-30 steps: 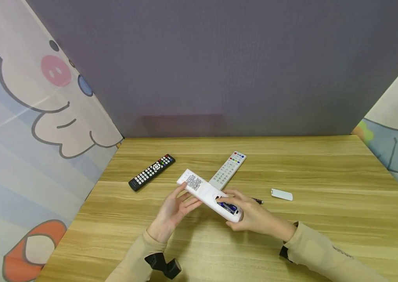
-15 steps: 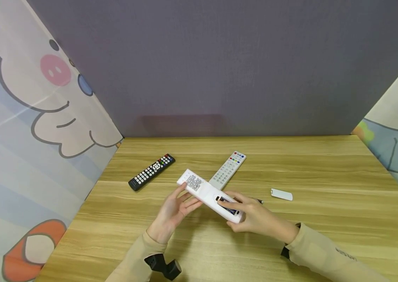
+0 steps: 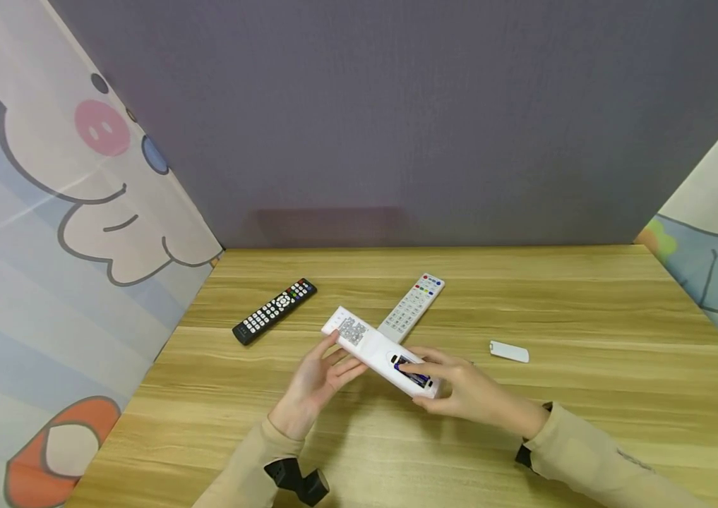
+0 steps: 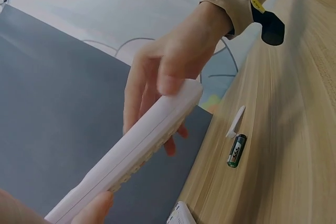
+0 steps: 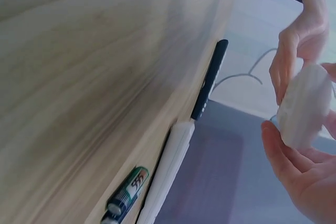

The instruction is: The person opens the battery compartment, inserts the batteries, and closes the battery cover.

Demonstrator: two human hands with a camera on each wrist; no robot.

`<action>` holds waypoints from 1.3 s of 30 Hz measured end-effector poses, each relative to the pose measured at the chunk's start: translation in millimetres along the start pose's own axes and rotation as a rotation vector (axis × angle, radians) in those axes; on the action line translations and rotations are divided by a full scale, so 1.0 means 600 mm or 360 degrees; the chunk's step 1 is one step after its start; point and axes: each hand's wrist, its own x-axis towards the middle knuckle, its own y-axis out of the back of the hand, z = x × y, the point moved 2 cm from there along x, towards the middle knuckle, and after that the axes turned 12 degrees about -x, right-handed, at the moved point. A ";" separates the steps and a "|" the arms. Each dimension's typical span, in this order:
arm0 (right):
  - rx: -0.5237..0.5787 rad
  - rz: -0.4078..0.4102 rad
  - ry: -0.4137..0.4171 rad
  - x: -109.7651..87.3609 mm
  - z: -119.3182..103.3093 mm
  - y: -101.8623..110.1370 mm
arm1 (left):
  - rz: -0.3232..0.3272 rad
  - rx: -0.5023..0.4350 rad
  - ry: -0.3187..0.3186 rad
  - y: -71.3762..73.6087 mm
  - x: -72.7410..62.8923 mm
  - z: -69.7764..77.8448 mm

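Observation:
A white remote control point(image 3: 374, 349) is held above the table, its back turned up and its battery compartment uncovered. My left hand point(image 3: 310, 388) grips it near its far left end, the thumb at the edge and the fingers beneath. At the other end my right hand point(image 3: 460, 384) holds it, with the index finger reaching into the compartment. A blue battery point(image 3: 420, 379) shows there, partly covered by that finger. In the left wrist view the remote's side and button edge are seen, with the right-hand fingers around its end.
A second white remote point(image 3: 412, 303) lies face up behind the held one. To the left lies a black remote point(image 3: 274, 310). A white battery cover point(image 3: 509, 351) is on the right. Dark green batteries point(image 5: 131, 184) lie on the table, mostly hidden from the head view by my right hand.
My right index finger has shifted over the compartment, and its wrist has moved slightly right. The loose battery on the table is now nearly hidden behind that hand. My left hand keeps its hold.

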 end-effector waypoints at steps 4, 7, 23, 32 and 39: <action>0.0087 -0.0105 -0.0172 -0.006 0.008 0.012 | 0.0005 -0.0013 -0.0012 0.000 0.000 -0.001; 0.0150 -0.0143 -0.0285 -0.011 0.014 0.019 | 0.0004 -0.0022 0.0002 0.000 -0.001 -0.002; 0.0024 -0.0252 -0.0573 -0.036 0.124 0.068 | 0.0032 0.0016 -0.0020 0.008 0.002 0.008; -0.0083 -0.0449 -0.0700 -0.064 0.173 0.078 | 0.0050 0.0022 -0.0033 0.015 -0.001 0.013; -0.0069 -0.0595 -0.0815 -0.077 0.185 0.074 | 0.0065 0.0021 -0.0043 0.018 0.002 0.017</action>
